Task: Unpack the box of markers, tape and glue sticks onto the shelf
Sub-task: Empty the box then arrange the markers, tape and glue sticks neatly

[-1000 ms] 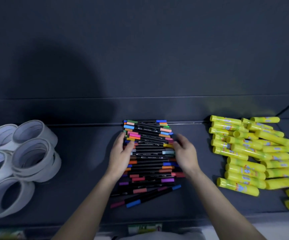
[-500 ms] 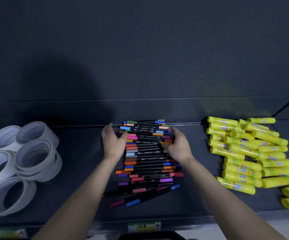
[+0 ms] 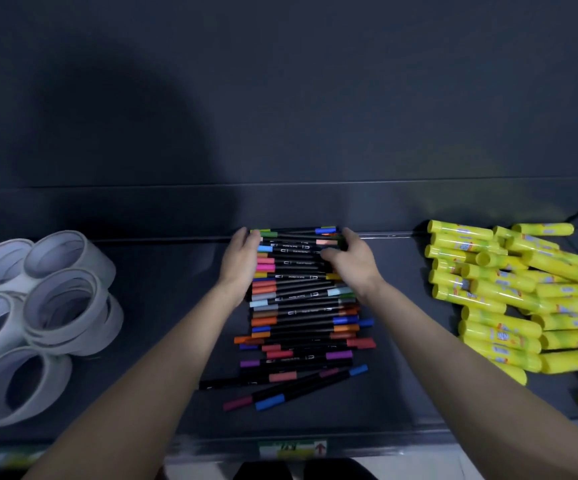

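Both hands reach to the far end of a row of markers (image 3: 298, 306) that lies crosswise on the dark shelf (image 3: 163, 271). The left grip (image 3: 241, 261) is spread, its fingers fairly straight and pressed flat against the left caps of the farthest markers. The right grip (image 3: 351, 261) faces it across the row, with its fingers curled round the right caps and its thumb laid over the top of the black barrels. The far markers are squeezed between the two grips.

The rest of the row runs from between the grips back along the forearms toward the person. It gets looser there, and two slanted markers (image 3: 301, 388) lie askew at the near end, below both wrists.

White tape rolls (image 3: 62, 299) are stacked in a cluster well out to the left of the left grip. Yellow glue sticks (image 3: 509, 296) lie piled on their sides to the right of the right grip, apart from the markers. The shelf's dark back panel (image 3: 280, 98) rises just beyond both grips
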`<state>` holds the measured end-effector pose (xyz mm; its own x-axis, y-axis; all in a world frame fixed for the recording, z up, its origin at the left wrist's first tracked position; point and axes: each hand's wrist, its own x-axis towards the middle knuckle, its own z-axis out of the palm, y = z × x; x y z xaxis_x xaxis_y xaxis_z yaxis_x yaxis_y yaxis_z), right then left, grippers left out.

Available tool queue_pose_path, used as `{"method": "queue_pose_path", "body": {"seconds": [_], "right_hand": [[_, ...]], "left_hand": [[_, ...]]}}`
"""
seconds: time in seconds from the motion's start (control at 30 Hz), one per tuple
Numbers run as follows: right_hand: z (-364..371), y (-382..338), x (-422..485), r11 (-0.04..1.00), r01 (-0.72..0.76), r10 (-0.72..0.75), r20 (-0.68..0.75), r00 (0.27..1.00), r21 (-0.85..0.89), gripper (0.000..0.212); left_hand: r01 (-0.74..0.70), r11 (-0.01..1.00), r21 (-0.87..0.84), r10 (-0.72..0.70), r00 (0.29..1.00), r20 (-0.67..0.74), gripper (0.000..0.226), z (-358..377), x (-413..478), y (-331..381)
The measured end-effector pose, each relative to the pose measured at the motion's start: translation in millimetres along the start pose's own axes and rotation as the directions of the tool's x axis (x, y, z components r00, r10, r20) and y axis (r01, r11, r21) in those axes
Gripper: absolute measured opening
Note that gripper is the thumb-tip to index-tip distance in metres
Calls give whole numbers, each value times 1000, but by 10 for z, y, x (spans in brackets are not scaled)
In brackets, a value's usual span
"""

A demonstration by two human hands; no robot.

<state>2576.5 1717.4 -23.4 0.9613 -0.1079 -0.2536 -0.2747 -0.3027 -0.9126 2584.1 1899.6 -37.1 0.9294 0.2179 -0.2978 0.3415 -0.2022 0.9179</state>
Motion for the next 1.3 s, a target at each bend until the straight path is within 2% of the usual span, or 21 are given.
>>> {"method": "queue_pose_path", "body": {"seconds": [0.13, 0.23, 0.37, 0.43, 0.5, 0.6, 0.73, 0.9, 1.07, 1.17, 1.3], "right_hand": [[31, -25, 50, 999, -18, 18, 34, 999, 28, 27], [-58, 10, -1, 999, 5, -3, 43, 999, -32, 50], [-221, 180, -276, 926, 242, -207, 145, 967, -290, 68], [-286, 305, -488, 872, 269, -200, 204, 958, -408, 75], [-325, 394, -718, 870, 239, -157, 216, 964, -432, 85], [-316, 462, -1016, 888, 184, -76, 260, 963, -422, 97], [-201, 506, -1198, 816, 229, -69, 303, 950, -531, 110], [1, 546, -1317, 720, 264, -112, 268, 957, -642, 107], [47, 597, -1383, 786, 187, -132, 135, 982, -589, 106], [3, 636, -1375, 843, 138, -125, 60, 990, -521, 103], [119, 618, -1432, 909, 110, -105, 33, 994, -402, 80]], "left_hand": [[-5, 1000, 8, 4, 997, 80, 55, 30, 24, 4], [-18, 999, 31, 14, 994, 105, 57, -59, -44, 6], [-191, 933, 306, 147, 976, 159, 60, -300, -359, -11], [-198, 882, 428, 137, 976, 170, 67, -440, -575, -108], [-196, 852, 486, 122, 976, 181, 73, -595, -810, -257], [-206, 831, 516, 113, 972, 207, 76, -827, -1089, -491], [-221, 823, 523, 110, 966, 234, 77, -968, -1244, -650], [-257, 850, 461, 146, 954, 262, 68, -841, -1381, -699], [-266, 918, 294, 209, 954, 213, 58, -634, -1410, -637], [-259, 922, 287, 221, 962, 157, 53, -627, -1409, -656], [-232, 954, 190, 207, 968, 143, 44, -436, -1439, -625]]}}
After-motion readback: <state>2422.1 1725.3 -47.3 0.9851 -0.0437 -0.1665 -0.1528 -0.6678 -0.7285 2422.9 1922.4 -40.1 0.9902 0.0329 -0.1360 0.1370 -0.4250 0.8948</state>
